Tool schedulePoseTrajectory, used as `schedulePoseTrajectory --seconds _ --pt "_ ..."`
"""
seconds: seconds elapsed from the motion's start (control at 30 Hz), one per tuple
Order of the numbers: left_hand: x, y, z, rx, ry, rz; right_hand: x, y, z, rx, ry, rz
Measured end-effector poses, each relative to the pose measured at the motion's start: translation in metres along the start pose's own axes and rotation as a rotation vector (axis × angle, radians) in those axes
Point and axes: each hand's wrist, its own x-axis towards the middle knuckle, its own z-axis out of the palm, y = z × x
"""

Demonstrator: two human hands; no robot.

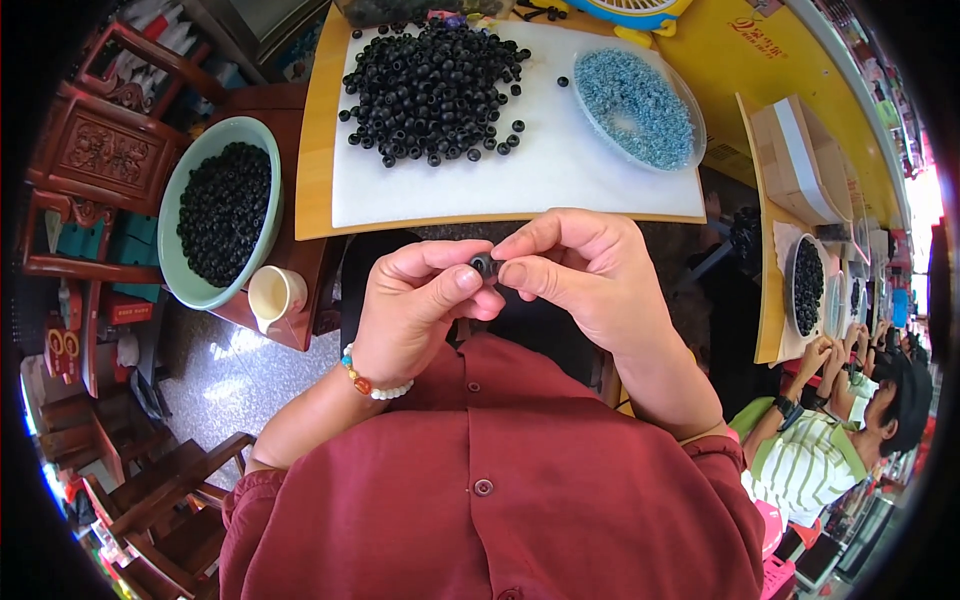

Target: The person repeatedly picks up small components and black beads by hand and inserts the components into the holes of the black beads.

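Just beyond my chest, both hands meet at one small round black bead (485,266) with a hole in it. Thumb and fingers of my left hand (425,285) pinch the bead from the left. From the right, thumb and index finger of my right hand (590,275) close at its edge; whether they also hold something smaller is hidden. Past my hands, a large heap of similar black beads (430,95) lies on a white mat (450,195). On the mat's right, a clear shallow dish (698,125) holds many tiny blue pieces (635,105).
At my left, a pale green basin (172,215) of black beads and a cream cup (277,294) stand on dark wood. Carved wooden chairs (105,150) are beyond. At the right, a person in a striped top (815,465) works at another table (768,290) with a bead dish and cardboard box (795,150).
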Motion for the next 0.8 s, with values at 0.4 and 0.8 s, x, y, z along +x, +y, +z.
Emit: schedulePoseTrajectory --seconds 0.4,0.8 --pt "0.006 -0.003 -0.003 0.448 -0.092 0.375 0.005 0.026 -0.017 0.424 -0.205 0.304" --pt "0.010 0.008 -0.010 0.584 -0.113 0.371 0.013 0.044 -0.007 0.515 -0.198 0.235"
